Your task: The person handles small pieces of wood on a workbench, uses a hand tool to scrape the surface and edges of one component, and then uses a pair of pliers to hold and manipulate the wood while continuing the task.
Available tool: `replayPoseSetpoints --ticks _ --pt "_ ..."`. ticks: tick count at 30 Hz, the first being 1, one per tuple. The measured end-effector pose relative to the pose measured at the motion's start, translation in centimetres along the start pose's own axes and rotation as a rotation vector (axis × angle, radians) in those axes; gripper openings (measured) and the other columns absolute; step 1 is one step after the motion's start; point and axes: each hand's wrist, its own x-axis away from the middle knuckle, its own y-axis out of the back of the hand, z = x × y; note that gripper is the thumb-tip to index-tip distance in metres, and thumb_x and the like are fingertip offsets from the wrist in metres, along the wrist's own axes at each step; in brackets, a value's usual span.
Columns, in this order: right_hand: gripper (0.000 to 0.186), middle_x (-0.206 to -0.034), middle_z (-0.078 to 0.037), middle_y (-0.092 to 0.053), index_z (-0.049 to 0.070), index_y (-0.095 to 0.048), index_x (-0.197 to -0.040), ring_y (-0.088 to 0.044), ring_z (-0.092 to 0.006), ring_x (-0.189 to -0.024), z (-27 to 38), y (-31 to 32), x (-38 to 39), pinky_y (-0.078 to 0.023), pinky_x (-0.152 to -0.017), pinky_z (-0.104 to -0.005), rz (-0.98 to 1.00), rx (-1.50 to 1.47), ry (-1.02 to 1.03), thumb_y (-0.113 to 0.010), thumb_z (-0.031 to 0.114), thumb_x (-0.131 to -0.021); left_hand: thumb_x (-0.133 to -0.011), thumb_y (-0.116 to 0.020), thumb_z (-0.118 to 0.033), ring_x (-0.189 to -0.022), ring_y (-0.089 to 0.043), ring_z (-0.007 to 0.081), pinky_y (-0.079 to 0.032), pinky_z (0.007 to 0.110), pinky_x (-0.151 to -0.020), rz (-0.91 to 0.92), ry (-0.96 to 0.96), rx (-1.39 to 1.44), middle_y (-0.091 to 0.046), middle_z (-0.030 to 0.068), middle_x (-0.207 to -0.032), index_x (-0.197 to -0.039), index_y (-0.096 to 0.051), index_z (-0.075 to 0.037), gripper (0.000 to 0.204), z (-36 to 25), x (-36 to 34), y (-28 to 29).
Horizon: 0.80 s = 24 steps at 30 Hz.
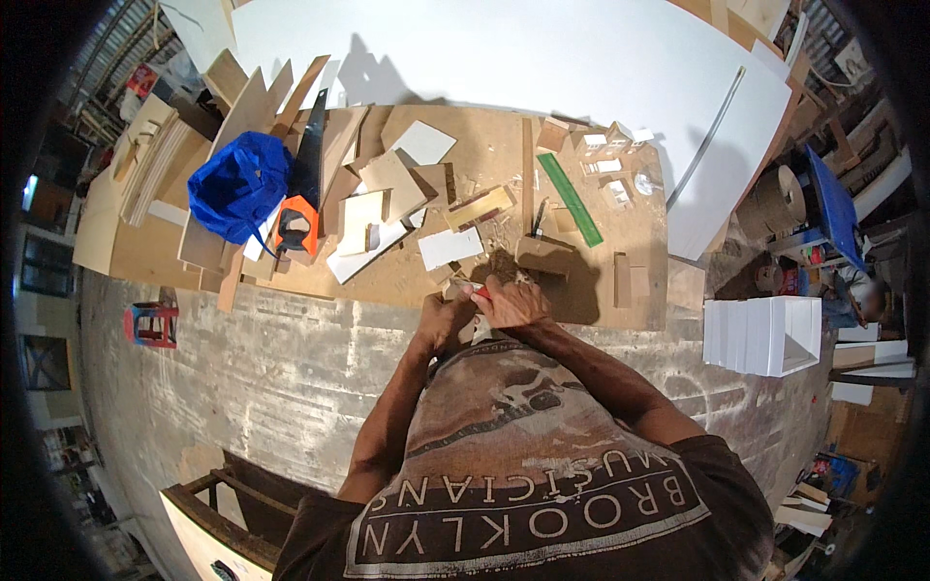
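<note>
Both of my hands are close together at the near edge of the plywood worktop (pixel 635 308). My left hand (pixel 444 320) is closed on a small pale piece (pixel 452 288), mostly covered by the fingers. Closed on a small red tool (pixel 480 292), my right hand (pixel 517 304) touches or nearly touches the left; the tool's working end is too small to make out. Just beyond them lie a white rectangular piece (pixel 450 249), a yellowish wooden block (pixel 481 207), a dark pencil-like tool (pixel 540 219) and a green straight strip (pixel 570 199). Wood scraps and shavings surround these.
On the left are an orange-handled saw (pixel 295 225), a blue bag (pixel 237 186) and leaning boards. Small house-like models (pixel 614 141) stand at the far right of the worktop. A large white panel (pixel 542 53) lies beyond. White boxes (pixel 765 335) and a person (pixel 860 292) are farther right.
</note>
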Motion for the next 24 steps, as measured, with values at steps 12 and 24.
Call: replayPoseSetpoints --ticks 12,24 --pt "0.049 -0.079 -0.025 -0.068 0.004 -0.056 -0.103 -0.069 -0.0446 -0.081 0.1 1.4 0.2 -0.051 -0.078 -0.0577 0.11 -0.115 -0.02 -0.052 0.052 -0.098 -0.097 -0.068 -0.041 -0.07 -0.063 0.0133 -0.052 0.03 -0.062 0.094 0.025 0.006 -0.07 0.006 -0.087 -0.105 -0.068 0.003 0.045 -0.9 0.5 0.7" --pt "0.051 -0.085 -0.025 -0.069 0.004 -0.059 -0.103 -0.069 -0.045 -0.084 0.4 1.1 0.0 -0.05 -0.078 -0.0591 0.119 -0.004 -0.085 -0.048 0.054 -0.099 -0.097 -0.069 -0.037 -0.069 -0.063 0.0145 -0.052 0.032 -0.061 -0.014 0.046 -0.054 -0.07 0.007 -0.085 -0.102 -0.069 0.003 0.04 0.3 -0.2 0.3"
